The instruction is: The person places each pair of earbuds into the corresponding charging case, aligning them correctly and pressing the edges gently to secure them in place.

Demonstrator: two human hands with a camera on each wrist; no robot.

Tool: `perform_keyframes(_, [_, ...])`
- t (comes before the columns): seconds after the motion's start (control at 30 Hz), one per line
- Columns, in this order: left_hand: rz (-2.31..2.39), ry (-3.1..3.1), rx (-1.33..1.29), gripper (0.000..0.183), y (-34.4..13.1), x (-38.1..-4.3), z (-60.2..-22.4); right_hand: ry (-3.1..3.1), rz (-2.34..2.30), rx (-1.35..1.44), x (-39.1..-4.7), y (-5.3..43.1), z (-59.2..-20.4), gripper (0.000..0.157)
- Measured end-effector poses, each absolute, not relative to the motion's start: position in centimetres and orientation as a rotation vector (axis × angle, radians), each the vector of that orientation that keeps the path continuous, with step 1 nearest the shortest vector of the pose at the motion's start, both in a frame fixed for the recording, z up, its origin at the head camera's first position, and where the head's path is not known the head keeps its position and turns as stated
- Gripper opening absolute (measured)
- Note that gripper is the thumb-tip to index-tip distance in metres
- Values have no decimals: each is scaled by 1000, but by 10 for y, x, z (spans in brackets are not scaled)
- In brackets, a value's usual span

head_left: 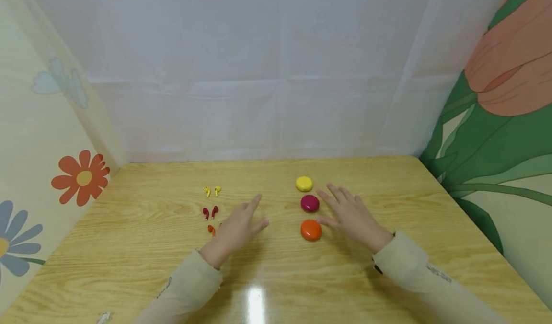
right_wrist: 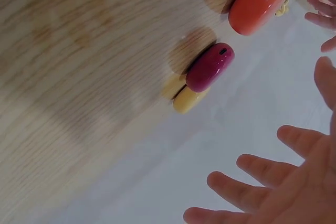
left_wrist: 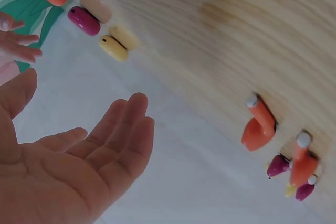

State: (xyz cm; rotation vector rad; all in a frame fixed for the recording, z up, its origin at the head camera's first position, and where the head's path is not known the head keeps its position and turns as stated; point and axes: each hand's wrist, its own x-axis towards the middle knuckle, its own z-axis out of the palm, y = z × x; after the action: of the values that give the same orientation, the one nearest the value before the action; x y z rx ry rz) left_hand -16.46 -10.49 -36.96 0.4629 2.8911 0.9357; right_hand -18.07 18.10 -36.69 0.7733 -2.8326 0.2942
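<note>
Glossy magenta rounded case (head_left: 310,203), the landmark, lies on pale wood-grain table (head_left: 431,228). Glossy yellow rounded case (head_left: 304,184) lies just beyond it; glossy orange rounded case (head_left: 311,230), just nearer the wearer. Well L of landmark: magenta stemmed earbuds (head_left: 214,212) (pr.), approx. level w/ it; yellow stemmed earbuds (head_left: 217,189) (pr.), farther back; orange stemmed earbuds (head_left: 211,229) (pr.), nearer, partly hidden. L hand (head_left: 236,228), L of landmark: unclenched, fingers loosely extended. R hand (head_left: 351,214), just R of landmark: unclenched, fingers spread.

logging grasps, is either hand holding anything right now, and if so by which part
Nothing is held: the left hand and the right hand both hover empty above the table.
</note>
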Motion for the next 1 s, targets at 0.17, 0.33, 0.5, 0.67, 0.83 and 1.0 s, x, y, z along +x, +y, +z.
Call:
perform_keyframes(0.17, [989, 2857, 452, 66, -104, -164, -370, -2846, 342, 766, -178, 182, -368, 66])
perform_keyframes(0.33, [1112, 2754, 456, 62, -102, -165, -369, -2834, 355, 779, -176, 183, -369, 65])
perform_keyframes(0.5, [1230, 2610, 404, 61, -99, -165, -370, -2826, 363, 787, -174, 184, -371, 65])
perform_keyframes(0.67, [1250, 2589, 400, 61, -97, -164, -370, -2818, 384, 795, -172, 184, -372, 64])
perform_keyframes(0.83, [1270, 2570, 410, 60, -94, -161, -369, -2805, 414, 799, -170, 184, -370, 63])
perform_keyframes(1.0, [1321, 2546, 398, 58, -92, -159, -367, -2824, 439, 778, -168, 183, -371, 63])
